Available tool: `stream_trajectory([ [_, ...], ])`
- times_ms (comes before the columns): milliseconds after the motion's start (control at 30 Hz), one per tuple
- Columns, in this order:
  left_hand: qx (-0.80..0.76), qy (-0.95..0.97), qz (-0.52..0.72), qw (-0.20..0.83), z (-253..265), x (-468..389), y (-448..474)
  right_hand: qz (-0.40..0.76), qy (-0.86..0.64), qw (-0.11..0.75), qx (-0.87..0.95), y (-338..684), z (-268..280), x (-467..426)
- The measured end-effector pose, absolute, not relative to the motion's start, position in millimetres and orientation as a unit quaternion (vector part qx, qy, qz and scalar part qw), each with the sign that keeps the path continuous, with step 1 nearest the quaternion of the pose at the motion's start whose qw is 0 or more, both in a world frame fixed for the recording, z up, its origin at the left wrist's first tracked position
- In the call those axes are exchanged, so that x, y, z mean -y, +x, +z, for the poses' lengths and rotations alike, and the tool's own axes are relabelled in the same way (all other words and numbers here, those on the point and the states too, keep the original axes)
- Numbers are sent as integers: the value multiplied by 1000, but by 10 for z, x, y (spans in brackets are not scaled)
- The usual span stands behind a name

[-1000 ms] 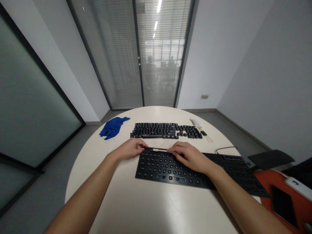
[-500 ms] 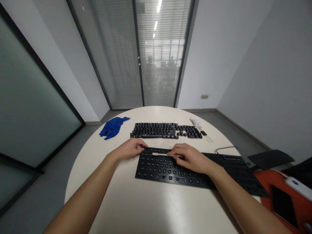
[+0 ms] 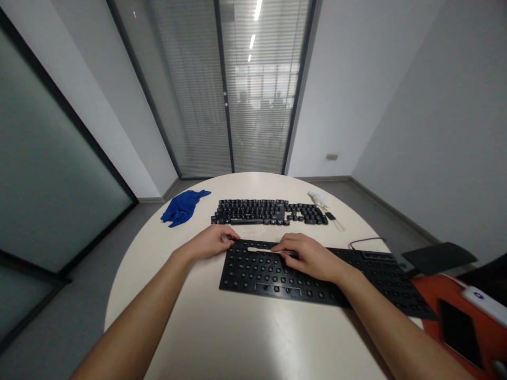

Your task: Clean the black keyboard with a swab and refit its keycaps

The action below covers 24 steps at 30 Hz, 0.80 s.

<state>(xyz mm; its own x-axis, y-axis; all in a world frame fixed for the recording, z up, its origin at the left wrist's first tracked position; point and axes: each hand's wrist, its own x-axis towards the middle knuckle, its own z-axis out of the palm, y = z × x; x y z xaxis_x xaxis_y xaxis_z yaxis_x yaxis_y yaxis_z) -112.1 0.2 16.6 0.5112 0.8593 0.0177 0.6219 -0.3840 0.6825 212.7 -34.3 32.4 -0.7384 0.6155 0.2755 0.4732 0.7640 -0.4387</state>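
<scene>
A black keyboard base (image 3: 273, 272) without its keycaps lies on the table, showing rows of small round key posts. My left hand (image 3: 209, 241) has its thumb and fingers closed at the base's far left corner. Over the base's upper rows, my right hand (image 3: 303, 253) grips a slim pale stick (image 3: 257, 250) with a wider, rounded end that points left. The stick lies along the upper rows of posts; its other end is hidden by my fingers. Beyond both hands, loose black keycaps (image 3: 251, 211) are laid out in keyboard order.
A crumpled blue cloth (image 3: 182, 207) lies at the table's (image 3: 198, 327) far left. At the far right are a white crumpled item (image 3: 317, 198) and a keycap puller (image 3: 335, 219). A phone (image 3: 461, 332) rests on an orange surface at right.
</scene>
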Motion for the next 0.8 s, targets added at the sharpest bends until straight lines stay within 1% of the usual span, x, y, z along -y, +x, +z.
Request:
stream_trajectory([
  [367,-456,811,185,317,167,-7,-1118,186,-279,218,916,2093,350,369],
  [800,-459,810,187,313,175,0,-1112,191,-271,195,923,2044,370,407],
])
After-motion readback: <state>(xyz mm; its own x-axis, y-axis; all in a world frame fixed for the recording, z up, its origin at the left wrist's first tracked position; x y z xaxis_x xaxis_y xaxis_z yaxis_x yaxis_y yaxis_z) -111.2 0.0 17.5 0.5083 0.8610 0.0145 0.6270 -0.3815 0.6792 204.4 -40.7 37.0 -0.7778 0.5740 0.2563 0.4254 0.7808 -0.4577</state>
